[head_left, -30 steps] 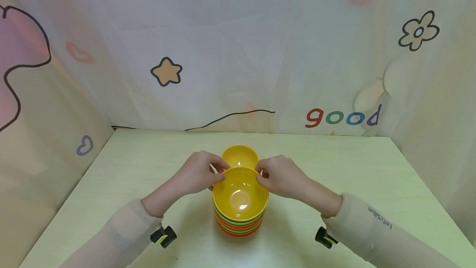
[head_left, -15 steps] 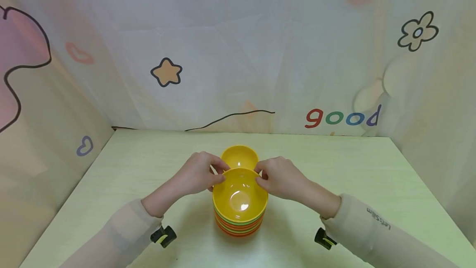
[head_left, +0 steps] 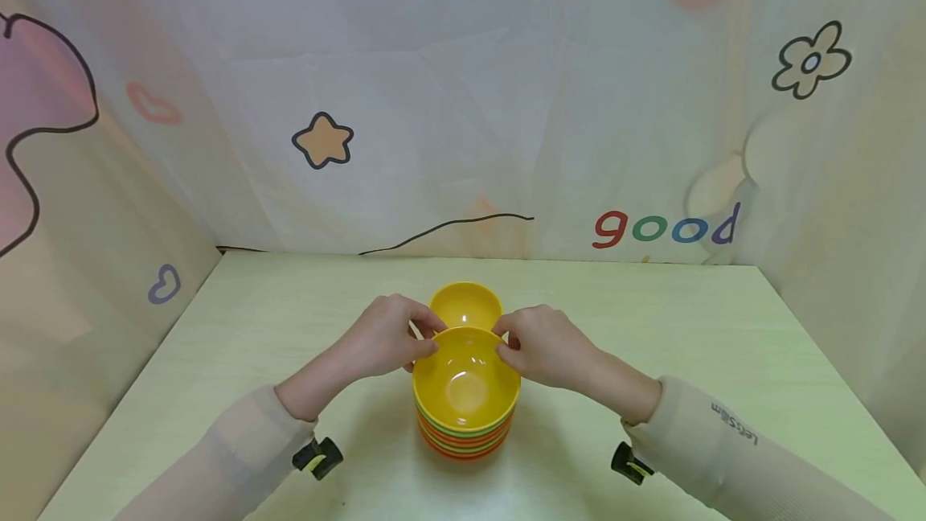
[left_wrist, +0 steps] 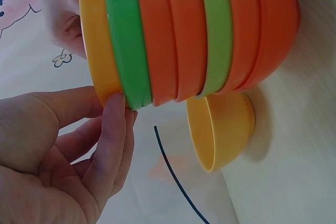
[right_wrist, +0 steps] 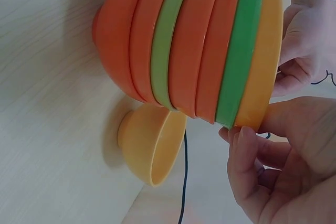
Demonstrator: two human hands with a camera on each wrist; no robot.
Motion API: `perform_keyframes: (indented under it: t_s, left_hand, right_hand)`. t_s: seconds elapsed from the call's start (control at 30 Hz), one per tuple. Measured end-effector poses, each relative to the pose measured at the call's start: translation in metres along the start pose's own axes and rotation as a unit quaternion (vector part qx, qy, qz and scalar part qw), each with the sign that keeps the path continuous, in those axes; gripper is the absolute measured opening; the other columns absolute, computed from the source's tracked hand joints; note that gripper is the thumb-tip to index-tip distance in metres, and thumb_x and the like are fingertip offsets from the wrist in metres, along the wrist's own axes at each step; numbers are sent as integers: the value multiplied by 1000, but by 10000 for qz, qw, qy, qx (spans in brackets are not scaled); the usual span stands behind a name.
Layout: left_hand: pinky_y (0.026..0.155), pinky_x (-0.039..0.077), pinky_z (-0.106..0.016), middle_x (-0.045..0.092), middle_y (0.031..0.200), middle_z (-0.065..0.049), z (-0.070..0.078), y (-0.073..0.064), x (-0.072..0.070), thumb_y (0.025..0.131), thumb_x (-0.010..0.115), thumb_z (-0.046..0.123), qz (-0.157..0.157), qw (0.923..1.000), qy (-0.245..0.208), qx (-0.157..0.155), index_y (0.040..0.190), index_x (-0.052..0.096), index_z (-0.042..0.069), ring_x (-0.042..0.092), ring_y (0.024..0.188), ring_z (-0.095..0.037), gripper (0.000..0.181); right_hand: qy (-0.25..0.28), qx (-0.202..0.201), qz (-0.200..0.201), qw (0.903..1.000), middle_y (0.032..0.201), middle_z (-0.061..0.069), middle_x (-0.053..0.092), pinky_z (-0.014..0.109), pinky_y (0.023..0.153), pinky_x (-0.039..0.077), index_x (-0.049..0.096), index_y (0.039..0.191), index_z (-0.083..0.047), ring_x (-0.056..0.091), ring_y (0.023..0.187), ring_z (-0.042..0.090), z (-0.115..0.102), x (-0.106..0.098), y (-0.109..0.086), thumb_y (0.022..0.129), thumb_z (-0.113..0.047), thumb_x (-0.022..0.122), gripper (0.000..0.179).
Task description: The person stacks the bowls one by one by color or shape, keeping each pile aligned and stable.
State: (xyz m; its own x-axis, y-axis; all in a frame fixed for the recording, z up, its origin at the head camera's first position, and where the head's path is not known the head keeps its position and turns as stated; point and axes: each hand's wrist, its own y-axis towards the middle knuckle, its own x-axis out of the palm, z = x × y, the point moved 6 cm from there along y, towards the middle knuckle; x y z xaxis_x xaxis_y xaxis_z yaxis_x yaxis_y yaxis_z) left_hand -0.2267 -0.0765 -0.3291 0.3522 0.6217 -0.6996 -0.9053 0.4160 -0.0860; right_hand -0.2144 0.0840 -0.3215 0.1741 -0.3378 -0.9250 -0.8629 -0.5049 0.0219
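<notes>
A yellow bowl tops a nested stack of bowls in the middle of the table. Below it a green bowl, several orange bowls and a light green bowl show as bands in the wrist views. On the far left of the rim, my left hand pinches the top yellow bowl between thumb and fingers. The right hand pinches the same rim opposite, its thumb inside the bowl. Both hands' fingertips lie against the outside, close to the green bowl's edge.
Another yellow bowl stands alone right behind the stack, partly hidden by it. The pale wooden table meets a printed curtain at its back and sides.
</notes>
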Motion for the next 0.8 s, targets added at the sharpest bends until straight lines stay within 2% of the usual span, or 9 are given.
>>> perform_keyframes:
  t_s: [0.33, 0.53, 0.8]
  left_hand:
    - [51, 52, -23, 60, 80, -3, 0, 0, -1, 82, 66, 7, -49, 10000, -34, 60, 100, 68, 4, 58, 54, -13, 19]
    - [53, 52, -23, 62, 85, -3, -3, 3, -6, 86, 62, 13, 141, 9999, -39, 35, 99, 68, 7, 58, 58, -13, 16]
    - [55, 51, -24, 64, 91, -4, -19, 14, -15, 87, 62, 15, 515, 9987, -46, -14, 98, 68, 9, 58, 58, -13, 14]
  right_hand:
    - [33, 70, 58, 10000, 64, -3, 54, 19, 47, 41, 69, 92, -7, 45, 54, 11, 0, -1, 0, 84, -18, 64, 14]
    - [146, 131, 263, 9995, 72, -2, 61, 17, 50, 43, 70, 91, -9, 49, 56, 9, 5, -3, 3, 86, -20, 62, 14]
    - [139, 164, 623, 9978, 74, 1, 64, 18, 47, 43, 69, 90, -7, 49, 49, 7, 22, -6, 11, 86, -16, 62, 13]
